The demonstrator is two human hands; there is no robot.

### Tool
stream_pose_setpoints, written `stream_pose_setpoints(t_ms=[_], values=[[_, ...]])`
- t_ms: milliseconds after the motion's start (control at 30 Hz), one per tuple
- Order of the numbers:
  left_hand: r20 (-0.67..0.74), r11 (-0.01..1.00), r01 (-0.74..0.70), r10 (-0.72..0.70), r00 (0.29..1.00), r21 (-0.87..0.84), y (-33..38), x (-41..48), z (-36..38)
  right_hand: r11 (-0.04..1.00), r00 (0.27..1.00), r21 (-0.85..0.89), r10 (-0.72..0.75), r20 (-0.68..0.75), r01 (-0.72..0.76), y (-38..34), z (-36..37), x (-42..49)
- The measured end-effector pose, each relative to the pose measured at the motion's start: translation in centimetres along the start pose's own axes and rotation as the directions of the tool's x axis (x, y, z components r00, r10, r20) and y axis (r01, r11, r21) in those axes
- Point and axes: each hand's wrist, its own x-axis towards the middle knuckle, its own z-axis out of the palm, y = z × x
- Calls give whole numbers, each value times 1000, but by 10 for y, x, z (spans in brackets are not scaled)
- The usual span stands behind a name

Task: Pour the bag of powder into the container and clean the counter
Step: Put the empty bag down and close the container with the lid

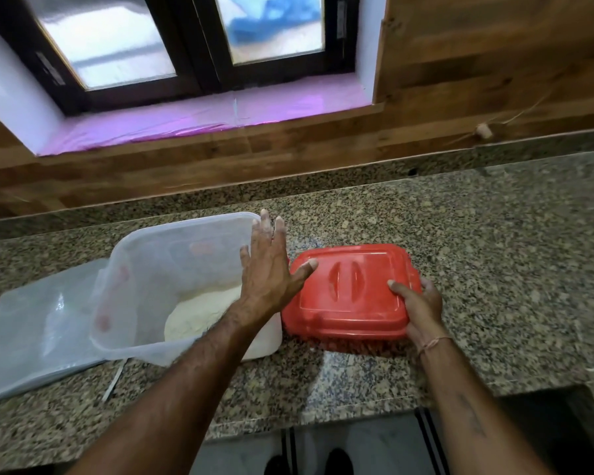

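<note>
A clear plastic container (pixel 144 269) stands on the granite counter (pixel 460 269) with white powder (pixel 199 313) heaped in its bottom. To its left lies a flattened, see-through plastic bag (pixel 38 334). Right of the container sits a red lid (pixel 350 293), tilted slightly. My right hand (pixel 420 308) grips the lid's near right corner. My left hand (pixel 271 269) hovers with fingers spread over the container's right rim, its thumb reaching toward the lid's left edge.
A wooden backsplash (pixel 288 156) and a window with a pink sill (pixel 203 118) run behind the counter. A thin white strip (pixel 114 378) lies near the bag. The counter's front edge (pixel 323 419) drops off below, with feet seen on the floor.
</note>
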Motion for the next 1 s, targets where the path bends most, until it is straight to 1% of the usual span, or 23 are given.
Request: stream_pose_setpoints(t_ms=[67, 167, 233, 267, 300, 367, 400, 467, 500, 567, 633, 700, 767, 867, 933, 1000], values=[[10, 1000, 2, -2, 1000, -11, 0, -1, -2, 995, 1000, 98, -22, 19, 20, -13, -7, -7], [69, 998, 11, -7, 998, -55, 1, 1, -11, 974, 996, 216, -73, 43, 62, -37, -18, -18], [88, 977, 55, -37, 995, -207, 0, 4, -28, 958, 991, 265, -125, 56, 106, -58, -18, -31], [90, 942, 91, -65, 994, -322, 2, 4, -39, 950, 986, 285, -154, 67, 129, -69, -17, -38], [88, 883, 119, -88, 992, -455, 1, 6, -50, 942, 979, 295, -189, 73, 160, -81, -13, -48], [84, 719, 117, -82, 993, -685, -1, 4, -77, 926, 958, 310, -262, 113, 217, -100, 4, -71], [60, 665, 90, -68, 996, -741, -3, 3, -90, 921, 944, 307, -295, 152, 239, -108, 16, -84], [-52, 631, 22, -99, 994, -775, -16, -2, -113, 918, 910, 298, -339, 239, 264, -120, 42, -110], [-118, 635, 0, -143, 983, -773, -30, -6, -122, 920, 892, 279, -354, 282, 276, -123, 57, -124], [-196, 663, 17, -245, 949, -749, -67, -17, -138, 928, 866, 220, -361, 347, 299, -122, 88, -152], [-217, 671, 73, -338, 916, -738, -105, -35, -145, 934, 859, 132, -358, 367, 332, -113, 117, -174], [-223, 657, 112, -404, 887, -745, -139, -56, -147, 924, 852, 38, -366, 374, 381, -97, 146, -192], [-201, 640, 167, -461, 865, -750, -164, -72, -142, 902, 846, -41, -387, 367, 430, -81, 166, -204], [-157, 640, 271, -530, 833, -719, -194, -88, -135, 847, 837, -173, -428, 341, 503, -55, 187, -210], [-105, 614, 316, -550, 828, -723, -202, -94, -130, 796, 835, -280, -453, 312, 536, -43, 191, -209], [-64, 587, 332, -551, 832, -738, -205, -98, -126, 751, 832, -363, -469, 296, 552, -35, 192, -210]])
